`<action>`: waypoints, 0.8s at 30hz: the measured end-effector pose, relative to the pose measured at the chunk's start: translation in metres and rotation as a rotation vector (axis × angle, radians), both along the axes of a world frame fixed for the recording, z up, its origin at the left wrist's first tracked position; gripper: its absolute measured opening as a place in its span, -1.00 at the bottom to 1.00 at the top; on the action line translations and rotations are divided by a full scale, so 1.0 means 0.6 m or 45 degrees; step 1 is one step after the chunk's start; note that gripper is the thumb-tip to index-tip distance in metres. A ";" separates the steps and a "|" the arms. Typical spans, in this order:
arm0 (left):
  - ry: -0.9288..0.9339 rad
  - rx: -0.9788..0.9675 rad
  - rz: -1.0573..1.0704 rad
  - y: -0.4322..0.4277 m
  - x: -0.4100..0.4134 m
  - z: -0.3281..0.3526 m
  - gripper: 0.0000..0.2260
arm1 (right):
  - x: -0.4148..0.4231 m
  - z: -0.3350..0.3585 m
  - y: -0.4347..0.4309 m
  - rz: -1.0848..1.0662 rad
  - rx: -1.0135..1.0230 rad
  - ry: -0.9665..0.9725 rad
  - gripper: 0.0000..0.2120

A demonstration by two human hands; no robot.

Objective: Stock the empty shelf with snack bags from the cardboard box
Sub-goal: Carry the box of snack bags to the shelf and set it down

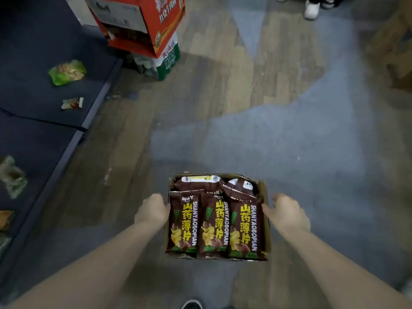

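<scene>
An open cardboard box (266, 221) stands on the floor just in front of me. It is filled with brown snack bags (214, 226) printed with yellow lettering, three in the front row and more behind. My left hand (152, 209) is at the box's left wall, fingers loosely curled and touching it. At the right wall is my right hand (286, 214), fingers spread and relaxed, its thumb at the rim. Neither hand holds a bag. The dark blue shelf (33, 103) runs along the left.
The shelf carries a green snack bag (66, 72), a small packet (72, 103) and other bags at the far left edge. Stacked red cartons (138, 25) stand beyond the shelf's end. Another person's white shoes (312, 8) show at the top, and my own shoe (191, 305) at the bottom.
</scene>
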State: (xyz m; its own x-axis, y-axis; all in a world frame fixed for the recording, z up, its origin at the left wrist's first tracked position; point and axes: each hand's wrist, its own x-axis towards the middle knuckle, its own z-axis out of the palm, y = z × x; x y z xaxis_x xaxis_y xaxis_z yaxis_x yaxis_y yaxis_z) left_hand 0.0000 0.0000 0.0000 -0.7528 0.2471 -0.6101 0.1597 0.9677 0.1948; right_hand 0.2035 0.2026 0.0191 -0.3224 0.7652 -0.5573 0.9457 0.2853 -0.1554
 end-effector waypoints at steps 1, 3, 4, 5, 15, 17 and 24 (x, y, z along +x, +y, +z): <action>-0.024 -0.008 0.014 0.001 -0.002 -0.012 -0.72 | 0.001 -0.012 0.004 -0.023 -0.025 -0.029 -0.67; -0.068 -0.019 0.060 0.004 -0.005 -0.035 -0.68 | 0.004 -0.035 0.010 -0.039 -0.069 -0.074 -0.73; -0.134 -0.021 0.068 0.010 -0.001 -0.038 -0.69 | 0.006 -0.040 0.010 -0.052 -0.112 -0.107 -0.76; -0.185 0.010 0.081 0.013 0.001 -0.047 -0.73 | 0.008 -0.054 0.011 -0.054 -0.138 -0.115 -0.77; -0.050 0.015 0.088 -0.007 0.012 -0.054 -0.73 | 0.012 -0.065 -0.005 0.113 -0.066 -0.042 -0.73; -0.034 0.042 0.103 -0.002 0.007 -0.035 -0.71 | 0.007 -0.051 0.004 0.127 -0.042 -0.040 -0.73; 0.070 0.117 0.093 0.017 -0.043 0.107 -0.72 | -0.038 0.075 0.036 0.171 0.053 0.056 -0.64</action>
